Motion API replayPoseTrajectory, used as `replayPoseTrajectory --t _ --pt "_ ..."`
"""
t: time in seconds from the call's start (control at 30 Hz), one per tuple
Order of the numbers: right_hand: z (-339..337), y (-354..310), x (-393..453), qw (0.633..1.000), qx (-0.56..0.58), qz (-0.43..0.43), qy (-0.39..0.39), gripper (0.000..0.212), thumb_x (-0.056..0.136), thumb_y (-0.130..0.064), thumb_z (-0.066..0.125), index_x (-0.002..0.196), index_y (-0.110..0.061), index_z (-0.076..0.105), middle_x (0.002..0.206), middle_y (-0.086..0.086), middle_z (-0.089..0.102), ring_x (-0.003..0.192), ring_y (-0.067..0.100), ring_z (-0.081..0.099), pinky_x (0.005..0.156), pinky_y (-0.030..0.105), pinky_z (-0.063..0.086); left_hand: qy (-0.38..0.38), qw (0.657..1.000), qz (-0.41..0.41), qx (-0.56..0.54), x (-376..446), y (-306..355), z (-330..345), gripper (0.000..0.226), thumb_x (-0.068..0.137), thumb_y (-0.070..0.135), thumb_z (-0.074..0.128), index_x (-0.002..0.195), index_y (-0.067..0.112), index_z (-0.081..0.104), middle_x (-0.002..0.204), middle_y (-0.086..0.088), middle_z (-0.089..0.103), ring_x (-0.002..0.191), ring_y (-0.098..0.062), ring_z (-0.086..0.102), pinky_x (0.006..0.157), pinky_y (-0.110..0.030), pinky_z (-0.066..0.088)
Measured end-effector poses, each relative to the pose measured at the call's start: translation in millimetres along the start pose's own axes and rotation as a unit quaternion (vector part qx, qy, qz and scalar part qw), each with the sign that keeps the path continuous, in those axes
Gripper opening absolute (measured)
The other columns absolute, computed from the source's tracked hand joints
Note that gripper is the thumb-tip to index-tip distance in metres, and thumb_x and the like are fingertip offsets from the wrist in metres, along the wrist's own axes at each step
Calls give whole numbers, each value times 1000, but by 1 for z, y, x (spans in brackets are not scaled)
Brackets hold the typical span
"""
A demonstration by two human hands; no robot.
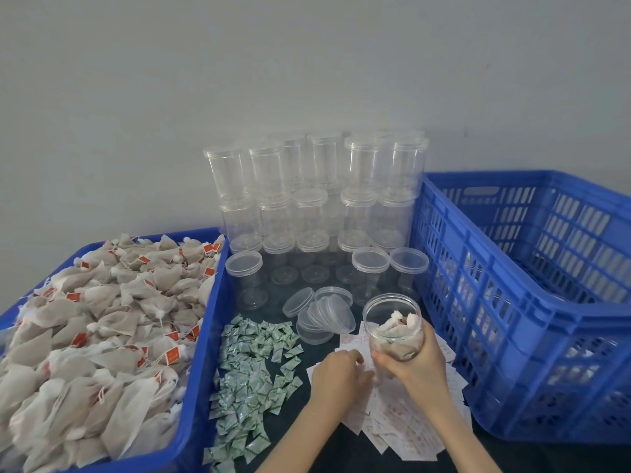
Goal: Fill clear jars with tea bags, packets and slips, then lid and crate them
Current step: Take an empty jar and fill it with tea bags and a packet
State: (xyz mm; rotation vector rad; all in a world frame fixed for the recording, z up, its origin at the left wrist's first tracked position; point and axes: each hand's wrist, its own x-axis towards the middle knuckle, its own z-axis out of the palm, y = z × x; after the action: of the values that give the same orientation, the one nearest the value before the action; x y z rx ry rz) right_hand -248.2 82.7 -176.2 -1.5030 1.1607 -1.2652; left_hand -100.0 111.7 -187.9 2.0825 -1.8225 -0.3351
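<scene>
Head view. The right hand (415,356) forms the grip: its fingers curl round the lower body of an open clear jar (392,327), holding it upright just above the counter (341,448). The jar holds several tea bags (397,331), their white knotted tops reaching near the rim; no lid is on it. The left hand (336,373), just left of the grip, rests knuckles-up with its fingertips curled down onto the paper slips (406,435); whether it pinches one cannot be told. The slips lie spread under and in front of both hands, printed in red.

Left of the grip, a scatter of small green-and-white packets (249,380) covers the dark counter. Farther left, a blue tray (201,339) is heaped with grey-brown tea bags bearing red tags (88,339). Just behind and left of the grip lies a loose pile of clear lids (321,312), some tilted on one another. Behind these stand lidded empty jars (307,206), stacked in tiers against the pale wall (239,70). Right of the grip, close beside the jar, stands a blue slatted crate (519,302); pale shapes show through its near wall, too indistinct to identify.
</scene>
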Motion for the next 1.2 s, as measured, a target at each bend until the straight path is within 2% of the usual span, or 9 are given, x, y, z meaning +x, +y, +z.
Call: replayPoseTrajectory --t 0.07,0.2,0.33,0.47,0.73,0.93,1.0,1.07,1.2 --pt "1 1 -1 1000 -4 2 2 84 53 -21 96 124 -31 52 109 -12 65 102 5 63 84 23 51 -15 1000 1 3 0 3 5 36 77 45 60 102 19 58 100 2 61 95 -19 57 72 -31 44" --pt "3 -1 -1 1000 -7 8 3 85 53 -23 96 126 -30 52 109 -13 65 101 0 62 80 15 48 -20 999 -12 -33 2 3 10 38 79 40 67 108 19 58 107 2 58 99 -17 56 71 -27 40" --pt "2 -1 -1 1000 -8 15 4 84 53 -22 96 123 -31 51 108 -13 64 99 1 62 80 17 48 -2 995 -45 -87 4 -2 5 27 80 30 68 106 25 63 106 7 63 99 -12 59 75 -27 45" --pt "3 1 -2 1000 -14 22 2 84 53 -20 97 121 -32 50 107 -14 63 94 -6 60 73 12 47 50 987 -74 -133 1 -3 -3 14 82 31 65 95 30 68 92 8 70 89 -8 63 65 -24 42" --pt "3 4 -1 1000 -15 27 5 85 53 -21 96 124 -29 50 108 -12 62 99 3 61 77 16 47 136 971 -50 -188 4 1 -29 8 88 26 64 91 28 72 78 16 69 70 3 59 61 -14 45" --pt "5 8 -1 999 -11 51 3 93 51 -20 98 129 -28 48 115 -9 62 107 12 59 90 29 50 233 916 -25 -325 8 21 -79 14 92 21 60 93 33 66 70 16 65 65 3 57 57 -13 41" --pt "7 8 -3 998 -14 56 -2 96 50 -22 98 132 -28 47 116 -9 61 108 13 59 92 32 51 221 899 -8 -378 11 31 -96 16 89 16 64 89 32 66 70 11 68 66 -2 60 58 -16 43" --pt "10 7 -5 998 -14 56 -5 94 50 -23 97 129 -30 47 113 -11 61 105 9 60 83 25 50 190 899 9 -394 15 40 -106 21 85 13 68 80 34 66 70 8 70 65 -3 62 57 -15 45" --pt "16 2 -7 998 -10 55 -7 86 51 -21 96 121 -36 49 108 -12 63 100 6 61 78 23 50 95 938 44 -330 23 52 -109 18 81 15 73 74 28 64 66 18 65 62 10 60 60 -6 44"
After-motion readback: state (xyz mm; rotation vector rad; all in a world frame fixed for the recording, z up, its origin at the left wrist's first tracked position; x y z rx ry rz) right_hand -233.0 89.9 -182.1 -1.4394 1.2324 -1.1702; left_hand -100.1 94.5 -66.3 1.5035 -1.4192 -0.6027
